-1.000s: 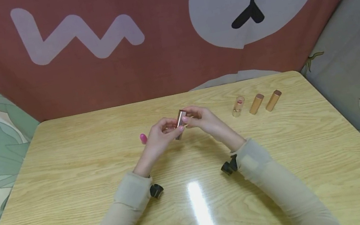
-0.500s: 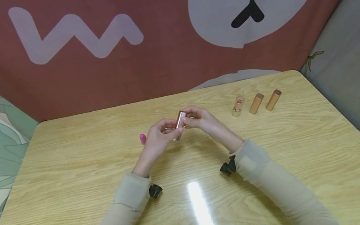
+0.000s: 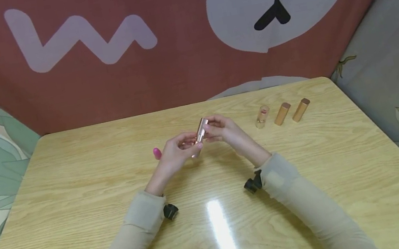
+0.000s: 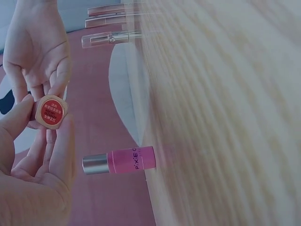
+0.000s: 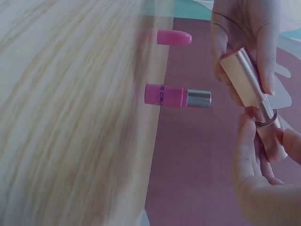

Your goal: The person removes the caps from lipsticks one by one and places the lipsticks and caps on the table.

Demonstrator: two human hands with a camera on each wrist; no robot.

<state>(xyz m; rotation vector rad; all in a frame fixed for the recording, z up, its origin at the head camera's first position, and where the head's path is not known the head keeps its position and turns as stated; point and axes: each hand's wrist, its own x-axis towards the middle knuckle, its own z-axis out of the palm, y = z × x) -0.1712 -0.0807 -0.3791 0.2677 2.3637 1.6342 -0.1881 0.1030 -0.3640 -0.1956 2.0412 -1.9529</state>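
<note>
Together, the left hand (image 3: 175,152) and the right hand (image 3: 225,129) clamp on one rose-gold tube (image 3: 202,126), holding it tilted above the far half of the counter (image 3: 120,218). The fingers of the left hand are curled round the longer part (image 5: 241,75), while finger and thumb of the right pinch the shorter part (image 5: 273,145); a narrower neck (image 5: 267,109) shows between the two. Fingers cover some of both parts, and whether the two hands touch each other cannot be told. The end towards the left wrist carries a red label (image 4: 51,111), its print too small to read surely. Near the left hand stands a pink tube with a silver top (image 4: 123,161), its lettering wrapping out of sight; a round-tipped pink tube (image 5: 174,37) stands near it. Only one pink tip shows beside the left hand in the head view, the rest lost behind that hand. Well to the right, a clear-capped tube (image 3: 262,116) and two gold tubes (image 3: 282,114) stand in a row. Behind, the brown backdrop (image 3: 182,74) bears a pale muzzle (image 3: 236,15), cut off at the top.
</note>
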